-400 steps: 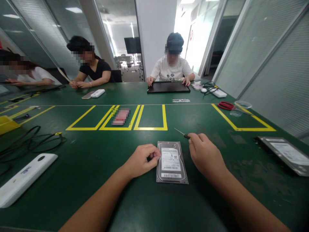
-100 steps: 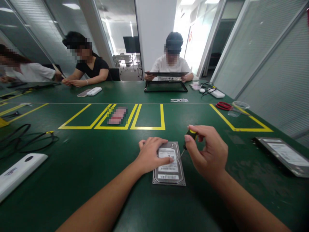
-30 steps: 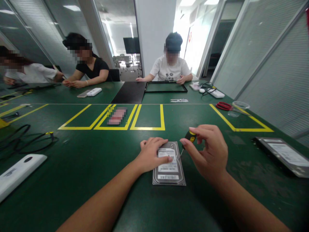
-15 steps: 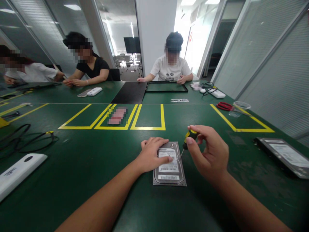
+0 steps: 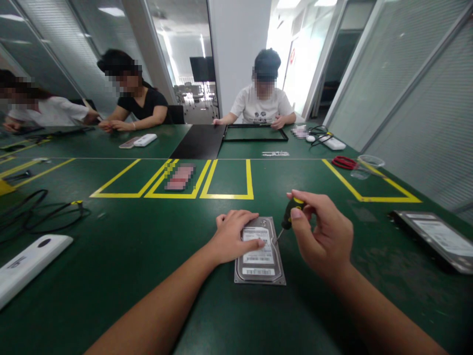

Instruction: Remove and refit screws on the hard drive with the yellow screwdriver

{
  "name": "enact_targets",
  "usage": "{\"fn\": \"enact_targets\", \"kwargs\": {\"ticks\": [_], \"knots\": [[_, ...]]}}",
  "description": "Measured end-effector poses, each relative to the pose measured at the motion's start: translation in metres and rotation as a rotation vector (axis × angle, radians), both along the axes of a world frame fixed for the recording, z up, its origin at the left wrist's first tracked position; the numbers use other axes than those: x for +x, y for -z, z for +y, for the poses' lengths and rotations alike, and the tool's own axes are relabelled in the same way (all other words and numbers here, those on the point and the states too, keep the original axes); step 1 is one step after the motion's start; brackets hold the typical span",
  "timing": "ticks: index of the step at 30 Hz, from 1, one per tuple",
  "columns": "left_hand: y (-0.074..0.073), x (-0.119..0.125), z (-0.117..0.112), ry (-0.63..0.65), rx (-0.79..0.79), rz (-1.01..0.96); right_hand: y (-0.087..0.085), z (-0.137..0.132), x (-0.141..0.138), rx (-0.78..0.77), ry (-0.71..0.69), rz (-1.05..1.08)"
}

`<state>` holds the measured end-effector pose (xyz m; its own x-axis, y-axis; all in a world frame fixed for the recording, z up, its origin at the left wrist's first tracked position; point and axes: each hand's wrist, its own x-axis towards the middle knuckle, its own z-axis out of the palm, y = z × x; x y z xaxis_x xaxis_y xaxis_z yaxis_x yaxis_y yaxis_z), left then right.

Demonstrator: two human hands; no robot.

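Screwdriver now meets hard drive toward desk's near edge; screw-turning likely. Right grip pinches it; left grip spread.

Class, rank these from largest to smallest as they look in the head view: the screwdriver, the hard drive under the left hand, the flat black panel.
1. Hard drive under the left hand, partly covered
2. Flat black panel, lying farther away
3. Screwdriver, partly hidden by the right hand
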<state>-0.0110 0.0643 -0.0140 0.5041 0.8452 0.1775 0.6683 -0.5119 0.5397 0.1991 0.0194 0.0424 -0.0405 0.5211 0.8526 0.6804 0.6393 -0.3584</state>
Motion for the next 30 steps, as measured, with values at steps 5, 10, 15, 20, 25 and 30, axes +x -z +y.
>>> {"fn": "enact_targets", "kwargs": {"ticks": [5,10,15,20,25,30], "knots": [[-0.0005,0.0008,0.0,0.0,0.005,0.009,-0.0022,0.0016,-0.0014,0.064,0.018,-0.028],[0.0003,0.0008,-0.0008,-0.001,0.03,0.023,-0.0031,0.0018,-0.0022,0.076,0.056,-0.024],[-0.0003,0.0014,-0.0015,-0.001,0.027,0.032,0.0021,0.0025,-0.0025,0.042,0.048,0.026],[-0.001,0.0022,-0.0035,-0.009,0.043,0.059,0.0038,0.0006,-0.0024,-0.012,0.017,0.024],[-0.0011,0.0032,-0.0058,-0.013,0.065,0.069,0.0043,0.0022,-0.0013,0.055,-0.018,0.052],[-0.0022,0.0037,-0.0074,-0.013,0.07,0.078,0.0048,0.0034,-0.0032,0.049,-0.006,0.08]]}}
